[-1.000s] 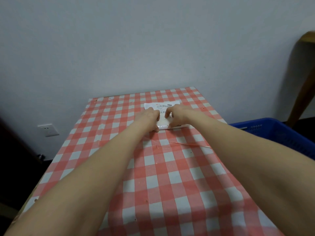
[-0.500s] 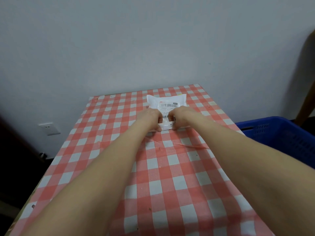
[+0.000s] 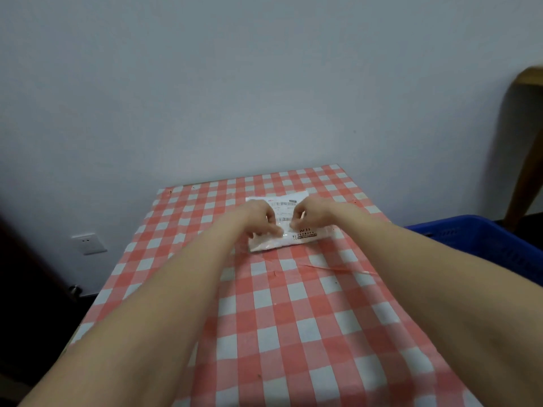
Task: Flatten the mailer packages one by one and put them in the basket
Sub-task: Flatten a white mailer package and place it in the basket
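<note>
A white mailer package [image 3: 305, 236] with a printed label lies on the far half of the red-and-white checked table [image 3: 293, 318]. Both my hands are on top of it, side by side. My left hand [image 3: 260, 218] has its fingers curled down onto the mailer's left part, thumb stretched toward the middle. My right hand [image 3: 313, 214] pinches the plastic near the label with curled fingers. The mailer's far edge shows beyond my knuckles, its near edge in front of them. The blue basket [image 3: 484, 239] stands lower, beside the table's right edge.
A thin crease or strip [image 3: 338, 268] lies on the cloth just in front of the mailer. The table's far edge meets a plain wall with a socket [image 3: 88, 243] low on the left. A wooden furniture leg [image 3: 526, 160] stands at the far right.
My hands have moved from the mailer's near edge up onto its middle. More of the mailer's near part now shows in front of my fingers.
</note>
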Tool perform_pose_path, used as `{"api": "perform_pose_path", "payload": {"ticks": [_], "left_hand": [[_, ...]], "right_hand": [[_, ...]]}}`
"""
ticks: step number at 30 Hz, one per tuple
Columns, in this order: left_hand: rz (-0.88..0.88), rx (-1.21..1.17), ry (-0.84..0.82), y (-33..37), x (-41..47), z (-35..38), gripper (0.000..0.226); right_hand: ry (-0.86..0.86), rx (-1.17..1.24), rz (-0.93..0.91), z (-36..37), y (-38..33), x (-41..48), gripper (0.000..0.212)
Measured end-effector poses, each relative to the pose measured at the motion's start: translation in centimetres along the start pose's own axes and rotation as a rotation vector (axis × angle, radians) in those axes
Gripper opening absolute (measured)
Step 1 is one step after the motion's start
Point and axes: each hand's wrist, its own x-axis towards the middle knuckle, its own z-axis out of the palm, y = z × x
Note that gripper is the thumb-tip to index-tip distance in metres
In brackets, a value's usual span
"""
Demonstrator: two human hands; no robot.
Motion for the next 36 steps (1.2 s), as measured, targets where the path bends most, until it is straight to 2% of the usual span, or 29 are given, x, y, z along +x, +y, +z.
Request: {"api": "perform_pose_path", "payload": {"ticks": [2,4,6,9,21,27,33,36], "left_hand": [[0.0,0.019,0.123,0.0,-0.1,-0.7,0.017],[-0.024,0.106,0.203,-0.1,-0.1,-0.6,0.028],[-0.049,0.14,0.159,-0.3,0.2,0.0,0.043],[-0.058,0.152,0.088,-0.4,0.7,0.8,0.05],[-0.006,0.329,0.144,-0.7,2.8,1.5,0.035],[0.026,0.374,0.2,-0.6,3.1,1.7,0.03],[0.002,0.31,0.115,-0.7,2.4,1.1,0.03],[0.025,0.234,0.15,-0.6,1.9,-0.8,0.027]], "right_hand": [[0.113,0.031,0.005,-0.6,-0.1,0.1,0.021],[0.181,0.004,0.034,-0.6,-0.5,0.4,0.02],[0.151,-0.015,0.038,-0.1,-0.9,0.8,0.03],[0.073,-0.067,0.038,0.8,-1.4,1.4,0.044],[0.062,-0.192,0.088,0.9,-1.7,2.6,0.036],[0.056,-0.282,0.088,1.0,-2.0,3.1,0.025],[0.034,-0.125,0.066,0.8,-1.4,2.4,0.028],[0.154,0.044,0.053,-0.2,-0.9,2.2,0.029]]}}
